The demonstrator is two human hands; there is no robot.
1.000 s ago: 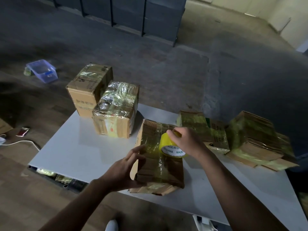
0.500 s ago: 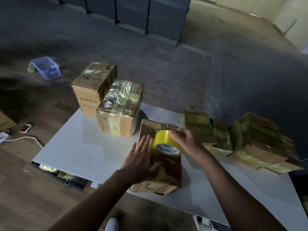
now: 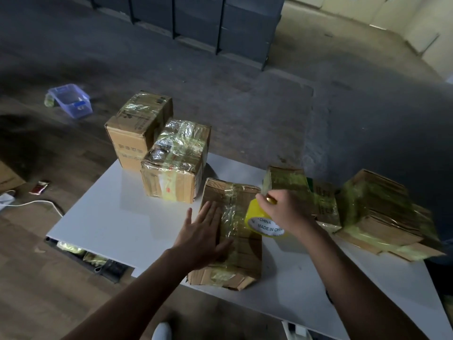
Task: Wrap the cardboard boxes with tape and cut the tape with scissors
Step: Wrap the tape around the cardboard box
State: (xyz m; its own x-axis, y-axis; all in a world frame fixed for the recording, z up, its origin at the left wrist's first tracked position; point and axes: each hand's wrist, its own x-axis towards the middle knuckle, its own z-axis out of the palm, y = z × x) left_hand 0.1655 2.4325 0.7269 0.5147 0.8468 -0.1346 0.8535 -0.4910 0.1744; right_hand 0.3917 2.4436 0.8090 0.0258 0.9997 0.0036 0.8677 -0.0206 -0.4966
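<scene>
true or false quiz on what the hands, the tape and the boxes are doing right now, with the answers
1. The left hand lies flat, fingers straight, on the nearest cardboard box. True.
2. The right hand holds scissors. False: it grips the yellow tape roll; no scissors are in view.
3. The tape roll is at that box's right side. True.
4. The blue plastic tub stands on the white table. False: it is on the floor, beyond the table's left end.
</scene>
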